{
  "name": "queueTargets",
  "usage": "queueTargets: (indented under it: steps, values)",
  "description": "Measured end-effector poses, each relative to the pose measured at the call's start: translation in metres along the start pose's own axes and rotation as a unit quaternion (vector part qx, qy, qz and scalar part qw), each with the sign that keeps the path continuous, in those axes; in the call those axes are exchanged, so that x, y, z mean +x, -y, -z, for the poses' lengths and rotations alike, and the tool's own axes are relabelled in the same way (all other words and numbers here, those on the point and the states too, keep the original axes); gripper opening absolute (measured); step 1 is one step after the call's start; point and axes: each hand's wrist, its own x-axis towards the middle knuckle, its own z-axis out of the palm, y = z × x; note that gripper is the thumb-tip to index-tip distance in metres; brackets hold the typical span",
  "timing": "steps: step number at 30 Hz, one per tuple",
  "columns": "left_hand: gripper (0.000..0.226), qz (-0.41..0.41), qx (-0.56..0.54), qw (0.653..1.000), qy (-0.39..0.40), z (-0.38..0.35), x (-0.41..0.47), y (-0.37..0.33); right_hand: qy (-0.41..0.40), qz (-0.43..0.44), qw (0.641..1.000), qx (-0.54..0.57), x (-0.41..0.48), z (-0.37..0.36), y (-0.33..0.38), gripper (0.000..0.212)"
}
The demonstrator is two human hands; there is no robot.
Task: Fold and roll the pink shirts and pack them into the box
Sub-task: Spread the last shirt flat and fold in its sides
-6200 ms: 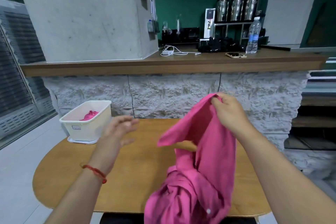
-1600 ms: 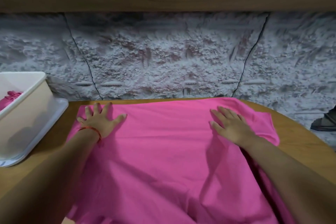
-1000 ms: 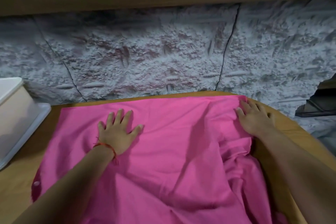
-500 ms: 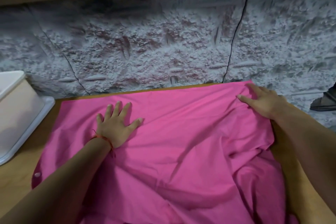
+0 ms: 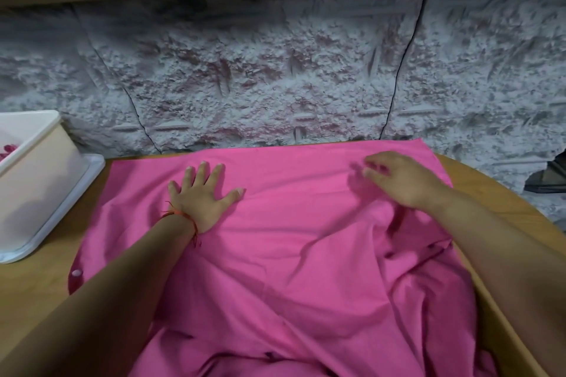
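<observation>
The shirt (image 5: 306, 239) is lying spread over the table (image 5: 33, 291); the box (image 5: 36, 168) is sitting at its left, the wall (image 5: 275, 70) standing behind both.

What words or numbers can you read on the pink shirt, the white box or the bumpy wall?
None: there is nothing to read in this picture.
The pink shirt is plain cloth, with one pale button and no print showing.
The side of the white box that faces us shows no label.
The stone wall has only cracks and rough marks, no letters.
</observation>
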Motion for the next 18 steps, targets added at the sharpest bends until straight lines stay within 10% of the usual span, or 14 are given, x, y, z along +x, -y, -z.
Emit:
queueTargets:
  steps: [3,8,13,18]
  values:
    - [0.106,-0.004,0.003,1.000,0.004,0.001,-0.001,0.000,0.162,-0.054,0.979,-0.115,0.000,-0.015,0.015,0.093]
    - [0.108,-0.012,0.001,1.000,0.000,0.001,-0.001,0.002,0.192,-0.080,0.964,-0.164,-0.003,-0.008,-0.012,0.117]
    - [0.093,-0.013,0.000,0.999,-0.030,0.004,-0.005,0.001,0.183,-0.084,0.963,-0.181,0.000,-0.002,-0.011,0.118]
    - [0.059,-0.037,0.094,0.990,-0.098,0.024,-0.035,-0.020,0.013,-0.033,0.982,-0.186,-0.034,-0.011,0.027,0.071]
